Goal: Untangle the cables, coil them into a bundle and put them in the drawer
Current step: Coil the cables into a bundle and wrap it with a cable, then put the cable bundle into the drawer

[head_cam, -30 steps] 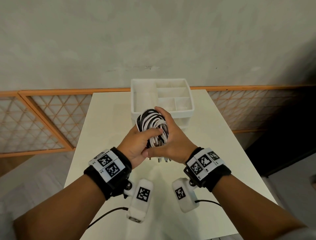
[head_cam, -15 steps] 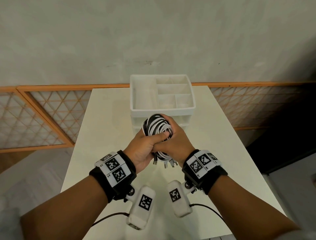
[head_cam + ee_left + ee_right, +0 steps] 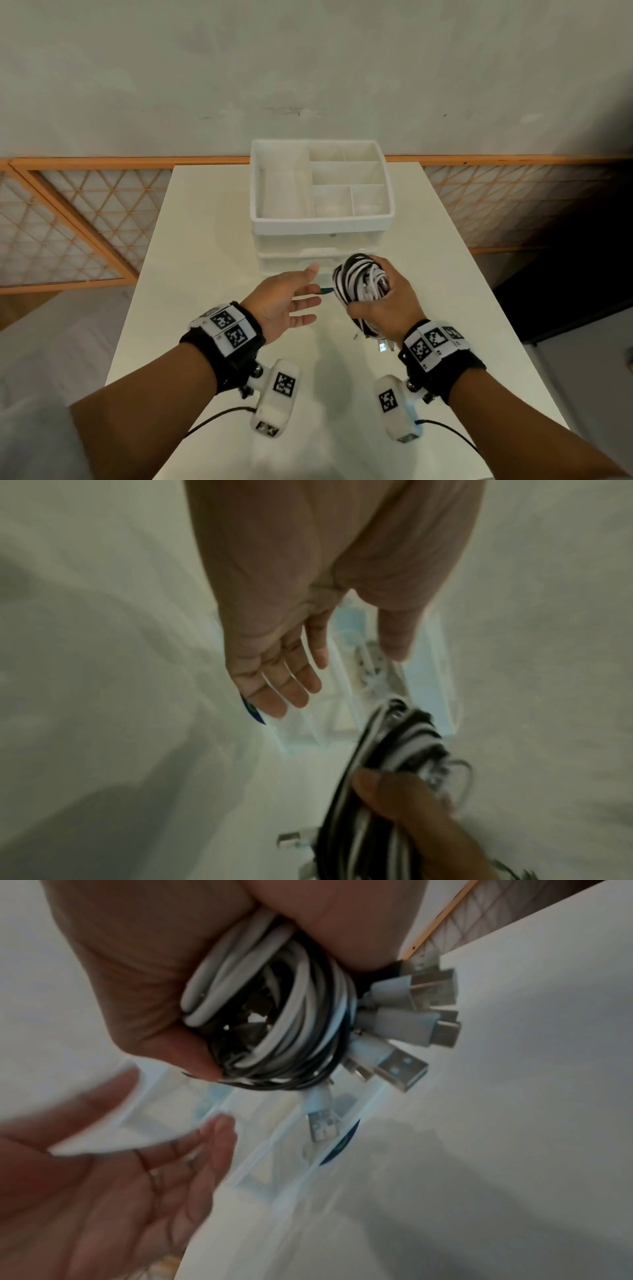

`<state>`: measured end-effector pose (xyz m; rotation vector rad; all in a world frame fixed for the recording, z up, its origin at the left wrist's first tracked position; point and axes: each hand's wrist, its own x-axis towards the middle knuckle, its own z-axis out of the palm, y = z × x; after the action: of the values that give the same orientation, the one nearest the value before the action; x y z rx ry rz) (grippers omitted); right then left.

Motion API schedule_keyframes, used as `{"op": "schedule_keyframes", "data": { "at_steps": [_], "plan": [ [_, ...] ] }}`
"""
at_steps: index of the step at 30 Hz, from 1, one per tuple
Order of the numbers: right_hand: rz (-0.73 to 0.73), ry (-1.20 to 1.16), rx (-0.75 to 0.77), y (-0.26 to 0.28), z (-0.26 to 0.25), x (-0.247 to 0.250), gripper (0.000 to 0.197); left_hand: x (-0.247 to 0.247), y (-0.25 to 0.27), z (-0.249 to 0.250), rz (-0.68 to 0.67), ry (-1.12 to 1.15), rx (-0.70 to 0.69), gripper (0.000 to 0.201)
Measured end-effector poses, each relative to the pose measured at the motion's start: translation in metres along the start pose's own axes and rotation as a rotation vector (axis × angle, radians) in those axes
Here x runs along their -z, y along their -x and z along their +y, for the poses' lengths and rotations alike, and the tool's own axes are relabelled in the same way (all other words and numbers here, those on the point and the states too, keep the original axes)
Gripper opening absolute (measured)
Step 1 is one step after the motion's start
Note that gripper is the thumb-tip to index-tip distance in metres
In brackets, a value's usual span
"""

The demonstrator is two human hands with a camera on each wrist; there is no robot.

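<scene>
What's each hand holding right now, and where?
The right hand grips the cable bundle around its middle; the left hand holds nothing.

I'm seeing black and white cable bundle (image 3: 359,284), silver plugs (image 3: 435,988), white organizer (image 3: 322,219) showing a blue-green sticker (image 3: 323,290), white surface (image 3: 205,240), wrist bands (image 3: 229,329) showing black-white square markers.
</scene>
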<state>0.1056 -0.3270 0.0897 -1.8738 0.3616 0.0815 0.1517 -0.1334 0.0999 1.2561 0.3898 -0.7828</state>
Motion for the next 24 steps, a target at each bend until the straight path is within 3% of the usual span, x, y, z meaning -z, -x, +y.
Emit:
{"op": "schedule_keyframes", "data": {
  "at_steps": [5, 10, 12, 19, 21, 22, 24],
  "plan": [
    [0.078, -0.05, 0.041, -0.016, -0.001, 0.022, 0.081, -0.014, -0.042, 0.0, 0.078, 0.142, 0.104, 0.009],
    [0.076, -0.053, 0.099, -0.018, -0.003, 0.03, 0.077, -0.026, -0.056, -0.003, -0.007, 0.313, 0.144, 0.006],
    [0.062, -0.048, 0.115, -0.015, -0.004, 0.031, 0.077, -0.021, -0.053, -0.012, -0.053, 0.307, 0.164, 0.014],
    [0.012, -0.059, 0.184, -0.008, -0.023, 0.039, 0.078, 0.001, -0.012, -0.064, -0.16, 0.194, 0.162, 0.034],
    [-0.001, -0.046, 0.211, -0.01, -0.033, 0.039, 0.079, 0.001, 0.004, -0.061, -0.197, 0.06, 0.147, 0.044],
    [-0.008, -0.033, 0.223, -0.011, -0.038, 0.037, 0.079, 0.0, 0.012, -0.055, -0.193, -0.086, 0.103, 0.043],
    [-0.018, 0.004, 0.236, -0.014, -0.047, 0.031, 0.08, -0.002, 0.021, -0.038, -0.106, -0.386, -0.125, 0.033]
  ]
}}
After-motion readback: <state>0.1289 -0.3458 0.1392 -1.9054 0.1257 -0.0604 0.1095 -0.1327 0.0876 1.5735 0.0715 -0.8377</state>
